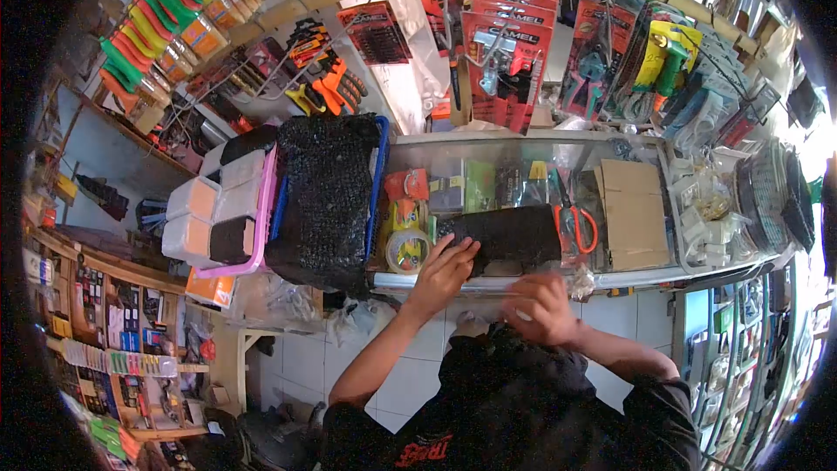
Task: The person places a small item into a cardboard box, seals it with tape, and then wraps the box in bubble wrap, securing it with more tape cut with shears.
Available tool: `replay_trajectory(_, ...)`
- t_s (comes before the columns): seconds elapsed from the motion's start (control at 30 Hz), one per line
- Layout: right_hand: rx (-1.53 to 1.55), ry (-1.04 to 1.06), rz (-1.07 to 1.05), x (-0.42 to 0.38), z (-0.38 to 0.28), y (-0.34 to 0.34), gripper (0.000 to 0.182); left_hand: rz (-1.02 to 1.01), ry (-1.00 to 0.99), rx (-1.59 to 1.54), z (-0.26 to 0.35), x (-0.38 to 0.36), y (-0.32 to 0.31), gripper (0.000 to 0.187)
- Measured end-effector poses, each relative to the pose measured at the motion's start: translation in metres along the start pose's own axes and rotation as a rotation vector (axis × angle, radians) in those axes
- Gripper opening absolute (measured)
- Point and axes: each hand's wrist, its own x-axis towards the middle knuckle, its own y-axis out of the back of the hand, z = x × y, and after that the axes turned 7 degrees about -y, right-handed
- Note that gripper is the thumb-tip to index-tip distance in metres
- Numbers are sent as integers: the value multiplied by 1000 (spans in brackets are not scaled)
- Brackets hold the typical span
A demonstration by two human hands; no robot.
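A black wrapped package (516, 240) lies lengthwise on the glass-topped counter (523, 280), close to its front edge. My left hand (443, 277) rests on the package's left end, fingers stretched out over the dark surface. Just in front of the counter edge, my right hand (542, 307) is smeared by motion, its fingers bent near the package's right end. A roll of clear tape (407, 250) sits left of my left hand. Scissors with orange handles (577, 225) lie directly right of the package.
Flat brown cardboard (636, 214) lies on the right of the counter. A blue crate (380, 157) draped in black plastic (323, 196) and a pink basket (261, 218) of white boxes (193, 199) stand to the left. Carded tools (510, 57) hang along the counter's back.
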Motion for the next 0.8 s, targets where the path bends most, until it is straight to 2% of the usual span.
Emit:
replay_trajectory(0.07,-152,-40,50,19,8,17,55,25,-8,-40,-7,-3,-7,11)
replay_trajectory(0.17,-222,-161,-105,66,14,44,64,31,-50,-12,-10,-5,-9,9)
replay_trajectory(0.27,-254,-90,-291,71,46,36,69,13,-71,-42,-10,-2,-4,14)
replay_trajectory(0.3,-202,-84,-366,69,54,30,72,-2,-64,-57,-11,-3,-5,29)
replay_trajectory(0.37,-215,-76,-378,62,61,24,71,-32,-47,-86,-15,-8,-9,60)
replay_trajectory(0.47,-188,-34,-341,58,69,19,73,-72,28,-60,-7,6,5,77)
replay_trajectory(0.57,-183,11,-295,47,79,11,75,-125,93,-23,5,24,15,81)
replay_trajectory(0.67,-164,42,-231,41,86,3,73,-127,6,22,-5,25,5,66)
replay_trajectory(0.8,-118,114,-147,36,96,-2,61,1,-71,44,-6,24,-6,47)
